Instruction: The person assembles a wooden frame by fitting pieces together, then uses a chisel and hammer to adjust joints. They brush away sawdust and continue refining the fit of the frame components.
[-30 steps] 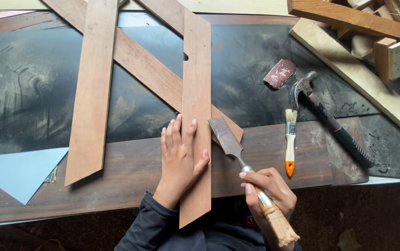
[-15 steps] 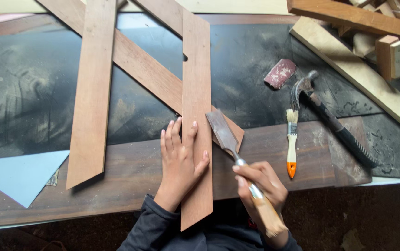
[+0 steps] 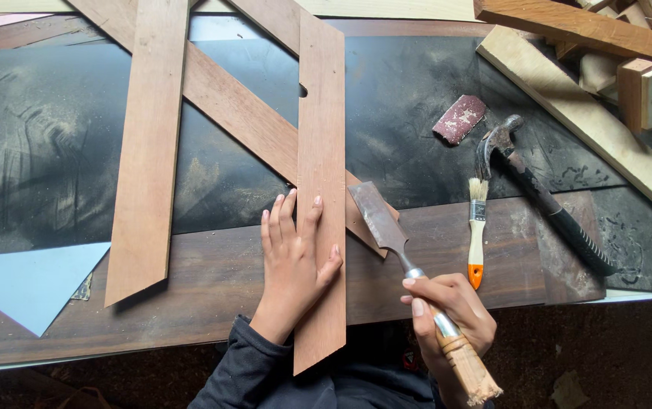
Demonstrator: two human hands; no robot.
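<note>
Left hand [image 3: 293,261] lies flat, fingers spread, pressing down on the near half of a long wooden slat [image 3: 321,189] that runs away from the person across the workbench [image 3: 212,280]; the palm sits on the bench just left of the slat while the fingers and thumb reach onto it. Right hand [image 3: 451,310] is closed around the wooden handle of a chisel [image 3: 409,265], gripping it low near the metal collar. The chisel's broad blade points up and left, its tip resting just beside the slat's right edge, over the end of a diagonal slat [image 3: 227,106] crossing underneath. To the right of the chisel lie a small paintbrush [image 3: 477,227] with an orange tip, a hammer [image 3: 542,193] and a scrap of sandpaper [image 3: 460,118]. Another slat [image 3: 148,151] lies well to the left.
</note>
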